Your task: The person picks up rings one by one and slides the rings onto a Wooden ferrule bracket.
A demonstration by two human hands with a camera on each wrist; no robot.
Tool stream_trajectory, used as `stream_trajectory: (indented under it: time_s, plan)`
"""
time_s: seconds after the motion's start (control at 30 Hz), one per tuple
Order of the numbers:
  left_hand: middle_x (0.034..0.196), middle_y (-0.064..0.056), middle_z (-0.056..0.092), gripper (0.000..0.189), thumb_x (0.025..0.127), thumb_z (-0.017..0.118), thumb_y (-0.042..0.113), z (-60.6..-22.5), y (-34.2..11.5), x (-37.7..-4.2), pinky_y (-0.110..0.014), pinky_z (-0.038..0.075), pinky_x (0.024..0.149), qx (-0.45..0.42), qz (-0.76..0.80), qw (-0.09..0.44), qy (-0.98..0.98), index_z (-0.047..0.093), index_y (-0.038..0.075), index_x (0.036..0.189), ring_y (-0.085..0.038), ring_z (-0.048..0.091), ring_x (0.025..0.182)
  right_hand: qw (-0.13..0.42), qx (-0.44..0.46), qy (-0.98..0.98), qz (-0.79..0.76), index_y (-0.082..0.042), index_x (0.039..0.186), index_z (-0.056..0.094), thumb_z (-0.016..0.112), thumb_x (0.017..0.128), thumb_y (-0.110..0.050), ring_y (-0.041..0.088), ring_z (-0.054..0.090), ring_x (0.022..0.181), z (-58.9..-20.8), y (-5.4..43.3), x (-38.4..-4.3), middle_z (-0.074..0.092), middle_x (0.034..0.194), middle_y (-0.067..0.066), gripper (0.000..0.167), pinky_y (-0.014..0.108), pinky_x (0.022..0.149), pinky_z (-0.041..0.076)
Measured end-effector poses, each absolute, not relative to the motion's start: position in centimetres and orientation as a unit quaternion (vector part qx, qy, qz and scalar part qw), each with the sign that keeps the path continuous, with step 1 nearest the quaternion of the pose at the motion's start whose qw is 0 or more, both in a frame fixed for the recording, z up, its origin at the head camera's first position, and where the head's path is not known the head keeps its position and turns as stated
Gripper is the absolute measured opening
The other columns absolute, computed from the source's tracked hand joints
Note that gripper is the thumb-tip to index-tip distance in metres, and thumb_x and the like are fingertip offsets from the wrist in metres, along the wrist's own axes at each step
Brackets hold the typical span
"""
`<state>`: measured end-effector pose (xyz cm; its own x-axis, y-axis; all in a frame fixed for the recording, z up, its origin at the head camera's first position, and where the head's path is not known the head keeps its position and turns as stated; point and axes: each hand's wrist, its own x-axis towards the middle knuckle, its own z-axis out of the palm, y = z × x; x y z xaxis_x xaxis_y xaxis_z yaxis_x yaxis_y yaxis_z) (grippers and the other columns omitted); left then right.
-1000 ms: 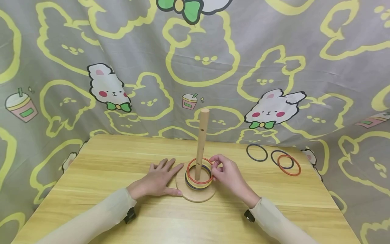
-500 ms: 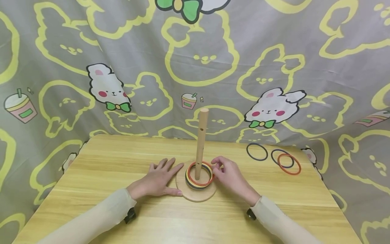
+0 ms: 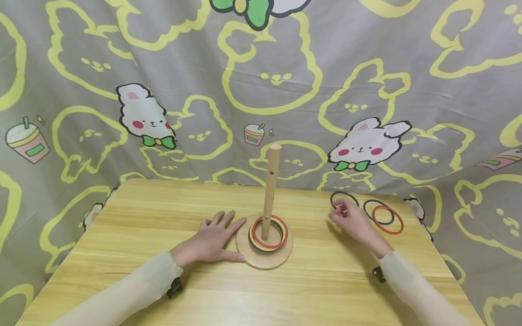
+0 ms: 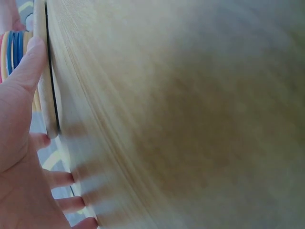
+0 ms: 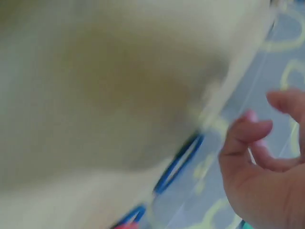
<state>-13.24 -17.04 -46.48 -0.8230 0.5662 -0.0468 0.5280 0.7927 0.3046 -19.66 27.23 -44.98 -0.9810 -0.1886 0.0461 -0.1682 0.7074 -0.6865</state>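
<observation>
My left hand (image 3: 214, 240) lies spread on the table, thumb and fingertips at the edge of the round wooden base (image 3: 265, 262). From that base rises a wooden peg (image 3: 271, 181). Stacked around its foot are several rings, with a red ring (image 3: 287, 232) on top of yellow and dark blue ones. My right hand (image 3: 352, 222) hovers just in front of a dark blue ring (image 3: 342, 192), hiding its near part in the head view. In the right wrist view, thumb and index finger of the right hand (image 5: 267, 167) are bent and apart, with nothing between them.
Farther right on the wooden table (image 3: 163, 203), another dark blue ring (image 3: 364, 209) lies with a red ring (image 3: 403, 222) overlapping it. A patterned grey curtain (image 3: 195, 59) hangs behind the table's back edge.
The red ring has been lowered onto the stack at the peg's foot and let go. My right hand has moved right to the loose dark blue ring. The left hand has stayed put.
</observation>
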Motion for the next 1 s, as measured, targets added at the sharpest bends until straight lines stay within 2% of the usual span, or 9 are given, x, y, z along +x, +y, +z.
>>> stream_trajectory:
  time_s: [0.17, 0.33, 0.5, 0.7, 0.83, 0.93, 1.0]
  plan:
    - [0.169, -0.032, 0.032, 0.106, 0.093, 0.074, 0.073, -46.3, -17.1, -13.2, -0.081, 0.034, 0.100, 0.289, 0.142, 0.070, 0.944, 0.037, 0.011, 0.171, -0.059, 0.033, 0.150, 0.040, -0.079, 0.941, -0.327, 0.008, 0.139, 0.055, 0.076, 0.102, -0.018, 0.040, 0.070, 0.109, -45.0, 30.2, -21.8, 0.070, 0.116, 0.021, 0.050, 0.044, 0.083, 0.056]
    - [0.169, -0.032, 0.032, 0.106, 0.093, 0.074, 0.073, -46.3, -17.1, -13.2, -0.082, 0.034, 0.100, 0.288, 0.141, 0.070, 0.944, 0.037, 0.011, 0.171, -0.059, 0.033, 0.151, 0.044, -0.103, 0.948, -0.297, 0.010, 0.139, 0.055, 0.077, 0.099, -0.014, 0.033, 0.070, 0.098, -45.5, 31.2, -23.4, 0.070, 0.114, 0.021, 0.052, 0.046, 0.083, 0.056]
    - [0.170, -0.032, 0.031, 0.106, 0.093, 0.073, 0.074, -46.3, -17.1, -13.2, -0.081, 0.034, 0.100, 0.287, 0.140, 0.074, 0.945, 0.036, 0.011, 0.171, -0.059, 0.032, 0.151, 0.045, -0.141, 0.955, -0.256, 0.010, 0.134, 0.058, 0.077, 0.094, -0.007, 0.026, 0.065, 0.088, -45.7, 30.9, -24.1, 0.071, 0.101, 0.012, 0.047, 0.046, 0.082, 0.053]
    - [0.170, -0.032, 0.031, 0.107, 0.093, 0.073, 0.074, -46.3, -17.0, -13.2, -0.082, 0.033, 0.101, 0.286, 0.141, 0.075, 0.945, 0.036, 0.012, 0.171, -0.059, 0.032, 0.151, 0.064, -0.187, 0.962, -0.187, 0.005, 0.117, 0.066, 0.080, 0.086, -0.008, 0.021, 0.059, 0.080, -45.1, 29.2, -23.3, 0.070, 0.091, 0.004, 0.037, 0.042, 0.075, 0.051]
    - [0.170, -0.031, 0.031, 0.106, 0.093, 0.073, 0.074, -46.3, -17.0, -13.2, -0.082, 0.033, 0.101, 0.286, 0.140, 0.074, 0.945, 0.036, 0.012, 0.171, -0.059, 0.032, 0.151, 0.058, -0.197, 0.964, -0.170, 0.003, 0.118, 0.067, 0.081, 0.085, -0.012, 0.020, 0.056, 0.077, -44.4, 27.5, -21.9, 0.064, 0.085, 0.000, 0.039, 0.040, 0.074, 0.049]
    - [0.170, -0.031, 0.031, 0.106, 0.093, 0.073, 0.073, -46.3, -17.1, -13.2, -0.081, 0.033, 0.101, 0.285, 0.140, 0.074, 0.945, 0.036, 0.012, 0.171, -0.059, 0.032, 0.151, 0.040, -0.205, 0.964, -0.165, 0.006, 0.123, 0.067, 0.076, 0.085, -0.010, 0.017, 0.053, 0.071, -43.7, 26.3, -20.8, 0.057, 0.077, -0.002, 0.042, 0.038, 0.067, 0.045]
    - [0.170, -0.031, 0.031, 0.106, 0.093, 0.074, 0.073, -46.3, -17.1, -13.2, -0.080, 0.033, 0.101, 0.285, 0.141, 0.075, 0.945, 0.036, 0.012, 0.171, -0.059, 0.032, 0.152, 0.025, -0.219, 0.962, -0.160, 0.004, 0.118, 0.068, 0.072, 0.084, -0.007, 0.014, 0.049, 0.067, -43.1, 25.6, -19.9, 0.052, 0.073, -0.003, 0.036, 0.035, 0.063, 0.041]
